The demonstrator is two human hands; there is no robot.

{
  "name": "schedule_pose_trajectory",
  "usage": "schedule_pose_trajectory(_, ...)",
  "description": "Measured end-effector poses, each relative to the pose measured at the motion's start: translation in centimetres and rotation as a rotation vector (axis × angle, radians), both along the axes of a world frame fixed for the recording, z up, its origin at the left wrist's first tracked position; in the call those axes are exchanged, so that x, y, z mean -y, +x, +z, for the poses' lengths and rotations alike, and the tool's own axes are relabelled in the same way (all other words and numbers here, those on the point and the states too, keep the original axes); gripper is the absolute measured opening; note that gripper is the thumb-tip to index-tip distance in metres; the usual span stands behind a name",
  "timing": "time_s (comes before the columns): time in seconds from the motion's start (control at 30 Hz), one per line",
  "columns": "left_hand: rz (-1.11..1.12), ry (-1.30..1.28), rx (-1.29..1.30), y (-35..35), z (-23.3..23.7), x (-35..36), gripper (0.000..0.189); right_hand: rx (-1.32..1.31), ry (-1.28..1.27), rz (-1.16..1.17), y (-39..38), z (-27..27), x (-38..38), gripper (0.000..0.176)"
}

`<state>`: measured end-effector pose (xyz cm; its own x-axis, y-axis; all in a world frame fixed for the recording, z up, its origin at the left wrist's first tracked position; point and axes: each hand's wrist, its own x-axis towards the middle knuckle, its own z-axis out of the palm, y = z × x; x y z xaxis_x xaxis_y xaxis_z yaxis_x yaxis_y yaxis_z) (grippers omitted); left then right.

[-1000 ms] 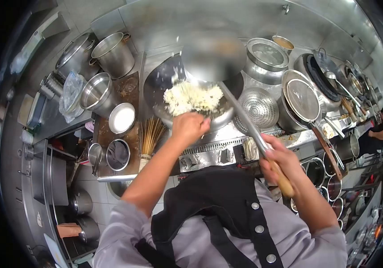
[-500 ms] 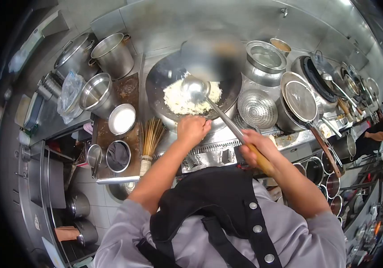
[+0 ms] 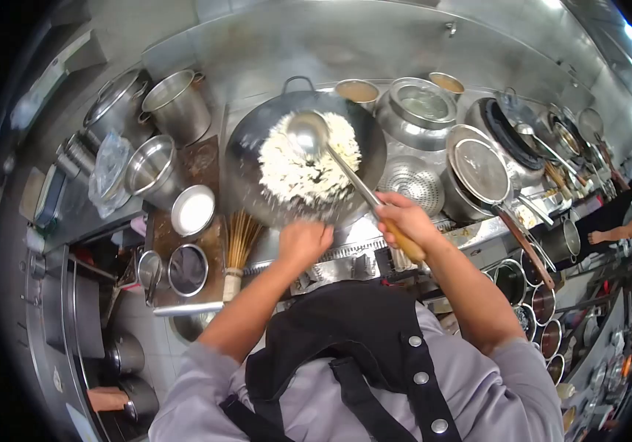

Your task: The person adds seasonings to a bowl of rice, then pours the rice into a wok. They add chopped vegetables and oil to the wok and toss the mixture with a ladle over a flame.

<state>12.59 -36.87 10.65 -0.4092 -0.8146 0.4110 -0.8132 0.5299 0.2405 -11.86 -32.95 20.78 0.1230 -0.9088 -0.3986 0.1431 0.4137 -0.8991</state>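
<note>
A large dark wok (image 3: pixel 246 151) holds loose whitish food that looks like fried rice (image 3: pixel 290 177), with small dark bits. My left hand (image 3: pixel 303 241) is closed at the wok's near edge; what it grips is hidden beneath the fingers. My right hand (image 3: pixel 404 219) is wrapped round the wooden handle of a long metal ladle (image 3: pixel 307 134). The ladle's bowl is over the upper part of the food. Some grains are spread or flying near the wok's near side.
Left of the wok are a bamboo brush (image 3: pixel 241 239), a white bowl (image 3: pixel 192 211) and steel pots (image 3: pixel 177 109). To the right are a perforated skimmer (image 3: pixel 412 184), a lidded pot (image 3: pixel 415 125) and strainers (image 3: pixel 482 171). A co-worker's arm (image 3: pixel 614 233) shows at far right.
The wok has tilted and come down toward me, and its far handle is now visible. The food has spread upward. The ladle and my right hand have shifted slightly left and up.
</note>
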Motion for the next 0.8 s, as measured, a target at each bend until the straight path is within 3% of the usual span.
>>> schedule_pose_trajectory(0.03,-0.053,0.079,0.023,1.0,-0.5,-2.7,0.042,-0.119,-0.165,0.078,0.1,-0.5,0.6,0.047)
schedule_pose_trajectory(0.1,-0.110,0.156,0.050,2.0,0.5,-3.8,0.043,-0.261,-0.259,0.072,0.9,2.8,-3.0,0.051)
schedule_pose_trajectory(0.2,-0.093,-0.041,0.020,2.6,2.4,-1.9,0.044,-0.362,-0.351,-0.001,-0.8,0.4,-8.7,0.054)
schedule_pose_trajectory(0.3,-0.103,0.029,-0.115,1.5,3.3,2.6,0.039,-0.621,-0.481,-0.074,-3.0,-9.0,-13.3,0.057)
schedule_pose_trajectory(0.37,-0.104,0.017,-0.129,1.0,2.0,3.9,0.038,-0.527,-0.306,-0.025,-3.3,-13.1,-14.1,0.057)
schedule_pose_trajectory(0.43,-0.115,0.036,-0.134,0.8,1.7,3.6,0.039,-0.516,-0.356,-0.099,-2.3,-14.3,-14.4,0.057)
schedule_pose_trajectory(0.57,-0.127,0.031,-0.255,0.5,0.8,2.6,0.041,-0.605,-0.414,-0.401,-0.6,-12.1,-16.8,0.057)
schedule_pose_trajectory(0.6,-0.146,0.038,-0.252,0.5,0.7,2.4,0.041,-0.523,-0.252,-0.480,-0.7,-10.4,-17.5,0.059)
schedule_pose_trajectory(0.7,-0.158,0.037,-0.185,0.7,0.0,-0.2,0.040,-1.011,-0.231,-0.406,-4.0,-10.1,-19.2,0.058)
schedule_pose_trajectory(0.8,-0.227,0.073,-0.136,1.0,-0.1,-4.8,0.043,-1.213,-0.159,-0.282,-6.4,-13.0,-20.6,0.049)
